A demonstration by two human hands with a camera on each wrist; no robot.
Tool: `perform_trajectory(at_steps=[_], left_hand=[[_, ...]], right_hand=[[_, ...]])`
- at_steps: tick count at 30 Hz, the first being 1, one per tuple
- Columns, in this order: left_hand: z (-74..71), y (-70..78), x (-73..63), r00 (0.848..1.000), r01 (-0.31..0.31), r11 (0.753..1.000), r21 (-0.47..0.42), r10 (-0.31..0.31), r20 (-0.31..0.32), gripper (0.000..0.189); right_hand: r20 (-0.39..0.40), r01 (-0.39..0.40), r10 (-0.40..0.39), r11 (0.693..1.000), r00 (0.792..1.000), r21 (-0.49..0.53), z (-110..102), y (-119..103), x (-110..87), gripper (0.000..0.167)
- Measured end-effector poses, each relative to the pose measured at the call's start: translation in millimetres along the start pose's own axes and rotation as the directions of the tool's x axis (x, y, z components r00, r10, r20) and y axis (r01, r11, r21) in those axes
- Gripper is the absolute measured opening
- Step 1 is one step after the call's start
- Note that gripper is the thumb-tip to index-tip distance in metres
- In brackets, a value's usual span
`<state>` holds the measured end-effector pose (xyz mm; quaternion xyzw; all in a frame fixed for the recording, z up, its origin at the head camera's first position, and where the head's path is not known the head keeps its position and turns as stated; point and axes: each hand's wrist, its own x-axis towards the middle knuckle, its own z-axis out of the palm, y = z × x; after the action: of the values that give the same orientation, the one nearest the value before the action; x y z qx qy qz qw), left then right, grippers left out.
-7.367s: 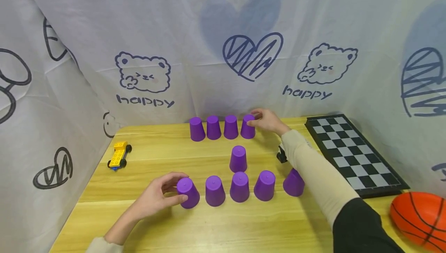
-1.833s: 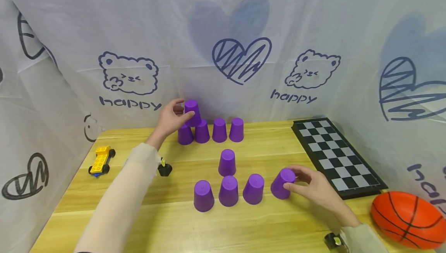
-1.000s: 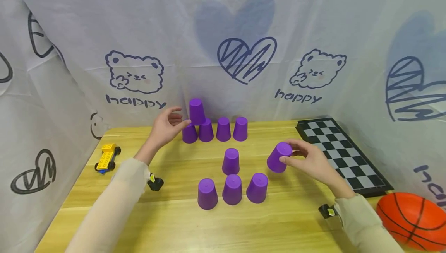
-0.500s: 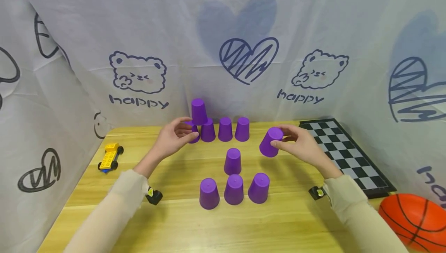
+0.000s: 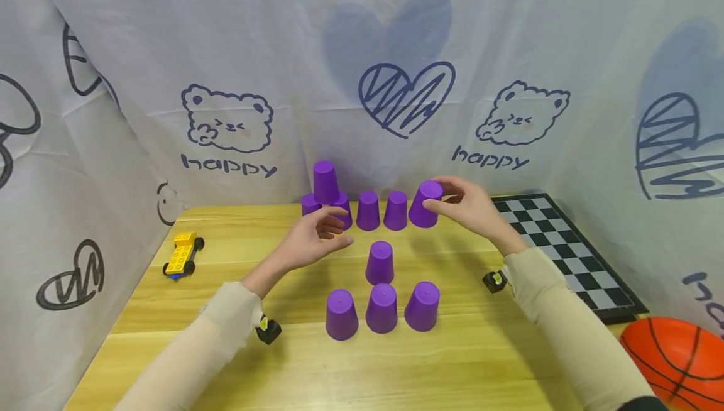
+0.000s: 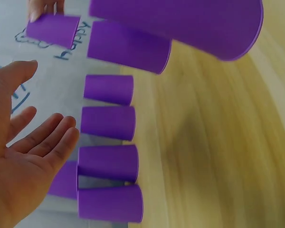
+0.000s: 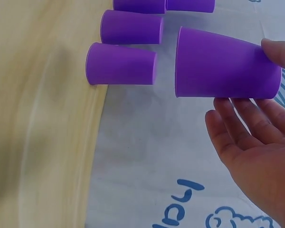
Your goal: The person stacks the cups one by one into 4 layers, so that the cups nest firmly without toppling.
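My right hand [image 5: 472, 210] pinches an upside-down purple cup [image 5: 424, 207] by its narrow end. In the right wrist view, that held cup [image 7: 223, 66] is in the air, higher than the back-row cups. The back row holds several upside-down purple cups; a rear cup [image 5: 395, 211] stands at its right end. Atop the two leftmost cups rests a stacked cup [image 5: 325, 183]. My left hand [image 5: 317, 238] hovers before that stack with fingers loosely bent, holding nothing. Nearer stand a lone cup [image 5: 379, 263] and a row of three, with its middle cup [image 5: 381, 308] behind none.
A yellow toy car [image 5: 182, 255] sits at the table's left. On the right lie a black-and-white checkered board [image 5: 565, 251] and an orange basketball-patterned bowl [image 5: 673, 361]. A printed white cloth [image 5: 317, 128] hangs close behind the back row.
My left hand has let go of the stacked cup and moved right and nearer. My right hand has lifted the front row's rightmost cup and carried it to the back row's right end.
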<state>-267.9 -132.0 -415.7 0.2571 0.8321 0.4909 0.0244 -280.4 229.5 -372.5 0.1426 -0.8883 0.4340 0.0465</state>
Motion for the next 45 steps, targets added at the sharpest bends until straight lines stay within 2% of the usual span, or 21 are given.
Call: perform_trajectory(at_steps=[6,13,19,29,39,45], left_hand=[[18.1,-0.2,4.7,0.998,-0.026,0.999,0.023,0.024,0.064,0.057],[36.2,0.2,12.0,0.991,-0.024,0.999,0.024,0.02,0.135,0.058],[44.3,-2.0,14.8,0.984,-0.032,0.999,0.001,0.032,0.178,0.062],[51.9,-6.4,20.7,0.971,-0.056,0.997,0.053,0.042,0.234,0.066],[62.4,-3.7,20.4,0.969,-0.08,0.995,0.066,0.063,0.24,0.062],[65.6,-2.8,20.8,0.971,-0.06,0.996,0.072,0.041,0.236,0.061]], right_hand=[[0.001,-0.011,0.011,1.0,1.0,-0.008,5,-5,18.8,0.061],[0.011,0.01,-0.01,1.0,1.0,-0.008,14,-11,39.3,0.059],[0.009,0.018,-0.019,0.999,1.0,0.041,26,-11,55.5,0.057],[0.015,0.044,-0.045,0.997,0.999,0.071,41,-13,78.9,0.057],[0.023,0.046,-0.049,0.992,0.999,0.114,56,-13,94.9,0.053],[0.019,0.029,-0.031,0.995,0.999,0.094,58,-13,98.0,0.053]])
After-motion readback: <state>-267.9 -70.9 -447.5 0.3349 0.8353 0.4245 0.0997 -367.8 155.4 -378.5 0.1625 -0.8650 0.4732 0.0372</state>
